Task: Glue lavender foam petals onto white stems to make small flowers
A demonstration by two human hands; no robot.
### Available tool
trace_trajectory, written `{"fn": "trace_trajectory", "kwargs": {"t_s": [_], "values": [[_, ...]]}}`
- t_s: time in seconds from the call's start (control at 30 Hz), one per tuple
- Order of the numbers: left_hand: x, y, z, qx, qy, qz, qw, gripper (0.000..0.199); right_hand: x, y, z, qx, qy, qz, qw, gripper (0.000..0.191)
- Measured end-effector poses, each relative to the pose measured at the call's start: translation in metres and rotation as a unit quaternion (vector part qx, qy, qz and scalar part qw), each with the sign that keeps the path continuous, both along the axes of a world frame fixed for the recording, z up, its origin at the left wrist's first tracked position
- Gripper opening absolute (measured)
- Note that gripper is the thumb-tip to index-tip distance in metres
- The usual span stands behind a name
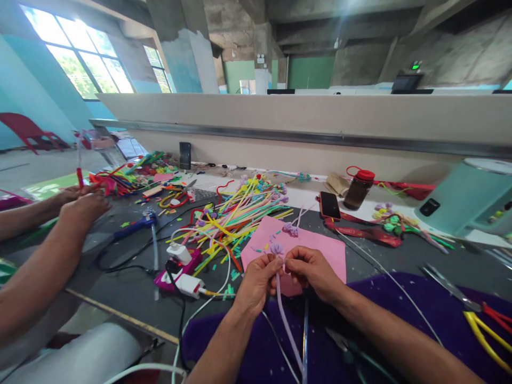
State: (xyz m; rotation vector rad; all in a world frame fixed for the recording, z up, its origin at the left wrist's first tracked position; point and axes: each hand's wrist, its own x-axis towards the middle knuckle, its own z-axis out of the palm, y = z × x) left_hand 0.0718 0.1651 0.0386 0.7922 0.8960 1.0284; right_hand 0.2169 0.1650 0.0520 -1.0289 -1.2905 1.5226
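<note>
Near the middle of the view, my left hand (258, 282) pinches a small lilac pipe-cleaner flower (276, 248) just below its curled head. Its long lilac stem (282, 309) hangs down past my fingers over the purple cloth. Close against it on the right, my right hand (314, 271) is closed, thumb and forefinger pinched at the top of the stem; the exact grip point is partly hidden. Both hands are above a pink sheet (328, 253), on which another lilac flower piece (291, 229) and short clippings lie.
Left of the sheet lie loose pipe cleaners (224, 224), a power strip (176, 272) with chargers and a blue glue gun (138, 225). A phone (329, 206), bottle (359, 189), pliers (452, 288) and teal appliance (460, 197) stand right. A co-worker's hands (84, 205) work at left.
</note>
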Motion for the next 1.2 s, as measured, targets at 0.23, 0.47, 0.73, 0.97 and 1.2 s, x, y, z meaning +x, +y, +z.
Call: {"fn": "trace_trajectory", "kwargs": {"t_s": [0.23, 0.47, 0.73, 0.97, 1.2], "values": [[-0.004, 0.0, -0.001, -0.006, -0.039, -0.046, 0.998, 0.026, 0.008, 0.01, -0.008, -0.078, 0.11, 0.089, 0.987, 0.019], [-0.002, -0.001, -0.001, -0.02, -0.053, -0.05, 0.997, 0.025, 0.009, 0.013, -0.012, -0.088, 0.147, 0.111, 0.979, 0.019], [-0.002, -0.001, -0.002, -0.021, -0.053, -0.063, 0.996, 0.026, 0.014, 0.017, -0.015, -0.093, 0.137, 0.138, 0.976, 0.023], [-0.003, 0.002, 0.0, -0.021, -0.043, -0.053, 0.997, 0.025, 0.021, 0.017, 0.004, -0.08, 0.081, 0.123, 0.986, 0.022], [-0.011, 0.006, 0.005, -0.029, -0.105, -0.033, 0.993, 0.027, 0.058, -0.017, 0.03, 0.086, -0.301, 0.079, 0.946, 0.018]]}}
